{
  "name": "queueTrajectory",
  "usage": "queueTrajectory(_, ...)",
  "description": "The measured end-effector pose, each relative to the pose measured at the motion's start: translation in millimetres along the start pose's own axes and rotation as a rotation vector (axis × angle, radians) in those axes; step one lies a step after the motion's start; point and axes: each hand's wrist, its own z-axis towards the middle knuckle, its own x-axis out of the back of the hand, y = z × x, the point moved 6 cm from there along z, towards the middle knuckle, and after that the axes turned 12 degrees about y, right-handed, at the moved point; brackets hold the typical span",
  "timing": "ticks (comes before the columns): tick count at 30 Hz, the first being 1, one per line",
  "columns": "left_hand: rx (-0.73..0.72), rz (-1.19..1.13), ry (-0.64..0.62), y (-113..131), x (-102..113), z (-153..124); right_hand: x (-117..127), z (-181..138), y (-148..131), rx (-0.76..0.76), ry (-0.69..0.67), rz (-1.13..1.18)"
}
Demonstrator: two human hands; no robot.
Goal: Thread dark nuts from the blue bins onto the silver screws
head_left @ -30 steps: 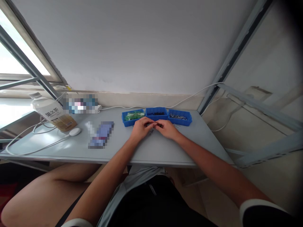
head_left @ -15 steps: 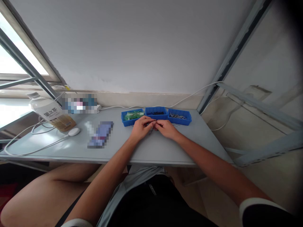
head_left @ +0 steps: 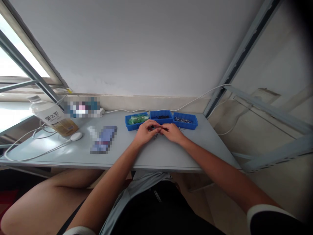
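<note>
My left hand (head_left: 144, 132) and my right hand (head_left: 172, 133) meet fingertip to fingertip over the grey table (head_left: 156, 156), just in front of three blue bins. Both are pinched on a small dark part (head_left: 158, 130) held between them; it is too small to name. The left blue bin (head_left: 136, 120) holds green pieces, the middle blue bin (head_left: 161, 116) holds black pieces, and the right blue bin (head_left: 185, 120) holds metal screws.
A tea bottle (head_left: 52, 118) lies tilted at the far left beside a white puck (head_left: 76, 136) with a white cable. A blurred flat object (head_left: 103, 139) lies left of my hands. A metal frame post (head_left: 234, 65) rises at the right.
The view shifted slightly; my hands stay together with only small finger movement on the part.
</note>
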Motion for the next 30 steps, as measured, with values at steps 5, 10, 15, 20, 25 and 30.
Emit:
queueTrajectory(5, 0.034, -0.067, -0.043, -7, -3, 0, 1, -1, -2, -0.045, -0.007, 0.043)
queueTrajectory(10, 0.087, -0.161, -0.023, -13, -5, 0, -4, -4, 1, -0.154, -0.095, 0.108)
queueTrajectory(15, 0.121, -0.124, 0.024, -18, -2, 1, -7, -5, 1, -0.183, -0.153, 0.141)
queueTrajectory(20, 0.138, -0.114, -0.019, -19, -3, 1, -7, -5, 2, -0.181, -0.133, 0.118)
queueTrajectory(25, 0.16, -0.185, -0.025, -18, -3, 0, -5, -4, 5, -0.194, -0.098, 0.143)
queueTrajectory(30, 0.157, -0.173, -0.043, -17, -3, 0, -4, -2, 4, -0.179, -0.063, 0.177)
